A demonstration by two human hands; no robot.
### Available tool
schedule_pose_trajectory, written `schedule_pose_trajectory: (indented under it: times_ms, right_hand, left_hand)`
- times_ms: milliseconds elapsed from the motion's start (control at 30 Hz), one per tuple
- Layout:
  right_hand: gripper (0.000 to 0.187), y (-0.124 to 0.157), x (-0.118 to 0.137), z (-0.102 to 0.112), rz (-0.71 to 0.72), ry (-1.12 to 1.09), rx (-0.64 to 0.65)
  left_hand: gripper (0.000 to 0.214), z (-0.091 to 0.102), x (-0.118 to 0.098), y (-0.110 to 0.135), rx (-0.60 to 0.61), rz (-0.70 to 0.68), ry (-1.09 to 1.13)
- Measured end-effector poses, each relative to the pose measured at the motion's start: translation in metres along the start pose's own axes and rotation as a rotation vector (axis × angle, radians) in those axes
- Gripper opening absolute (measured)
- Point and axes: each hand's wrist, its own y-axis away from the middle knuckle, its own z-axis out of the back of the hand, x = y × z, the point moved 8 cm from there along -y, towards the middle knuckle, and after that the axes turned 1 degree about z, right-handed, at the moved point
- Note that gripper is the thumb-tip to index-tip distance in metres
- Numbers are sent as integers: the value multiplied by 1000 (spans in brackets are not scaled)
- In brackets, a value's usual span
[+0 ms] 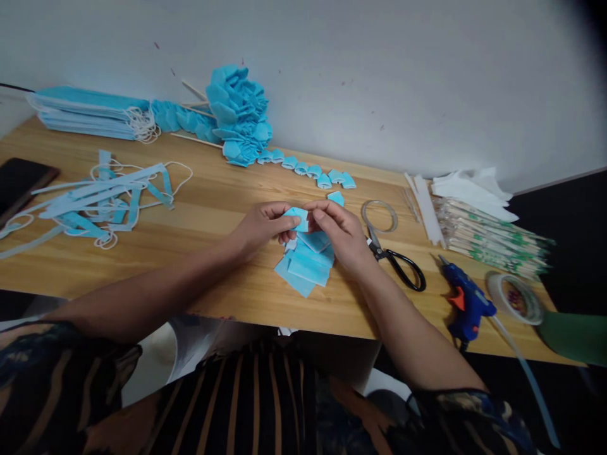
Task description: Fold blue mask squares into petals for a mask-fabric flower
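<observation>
My left hand (263,226) and my right hand (340,232) meet over the middle of the wooden table (208,208), both pinching one small folded blue mask piece (298,218). Under the hands lies a small pile of cut blue mask squares (306,265). A single folded blue piece (336,198) rests just beyond my right fingers. Farther back a curved row of folded blue pieces (308,169) leads to a bunch of blue mask flowers on sticks (239,117).
A stack of blue face masks (90,114) lies at the back left, cut strips and ear loops (99,199) and a dark phone (21,183) at the left. Right of my hands are a tape ring (379,216), black scissors (398,262), a blue glue gun (467,303), wrapped chopsticks (488,237) and a tape roll (515,297).
</observation>
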Motion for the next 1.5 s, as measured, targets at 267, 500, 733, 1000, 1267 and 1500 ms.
schedule_pose_trajectory:
  times_ms: [267,500,733,1000,1267,1500]
  right_hand:
    - [37,0,3,-1,-12,23,-9]
    - [29,0,0,-2,-24,57,-20]
    - [29,0,1,-1,-28,35,-24]
    - [45,0,2,-6,-68,-7,27]
    - [50,0,-8,-6,-113,-113,32]
    - [49,2,-2,-9,-104,5,86]
  left_hand:
    - [23,-3,-5,1,20,-31,-51]
    - [23,-7,-6,3,58,-32,-122]
    - [21,-7,-7,4,45,-34,-114]
    - [20,-3,-8,4,6,-45,-124]
    - [20,-4,-10,5,10,-51,-134]
    - [20,-3,-9,4,8,-70,-108]
